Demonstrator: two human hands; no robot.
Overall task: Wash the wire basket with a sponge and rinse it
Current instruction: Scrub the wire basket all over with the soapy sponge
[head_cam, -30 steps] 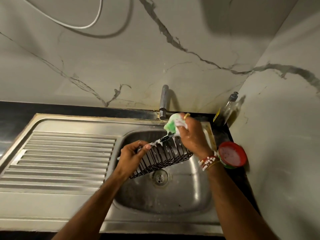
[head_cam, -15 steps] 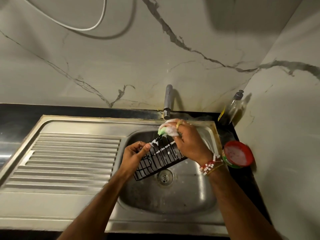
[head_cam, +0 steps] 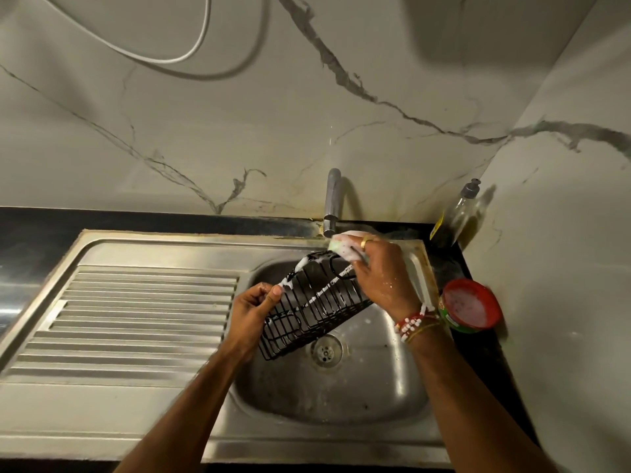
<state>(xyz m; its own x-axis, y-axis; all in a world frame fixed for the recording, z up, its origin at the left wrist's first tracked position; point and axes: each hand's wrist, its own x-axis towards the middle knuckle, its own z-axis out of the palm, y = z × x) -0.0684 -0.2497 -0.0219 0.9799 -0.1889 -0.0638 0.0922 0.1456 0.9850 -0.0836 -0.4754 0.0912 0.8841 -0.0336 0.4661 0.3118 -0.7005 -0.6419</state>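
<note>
2 hands, mid-scrub over the sink point(head_cam: 341, 397)
Left hand point(head_cam: 254, 310) pinches the tilted wire basket point(head_cam: 317, 302) steady, right hand point(head_cam: 382, 274) grips the sponge point(head_cam: 345, 247) against its far end so suds land inside.

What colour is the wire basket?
Black, streaked with white suds, in the head view: wire basket.
</note>
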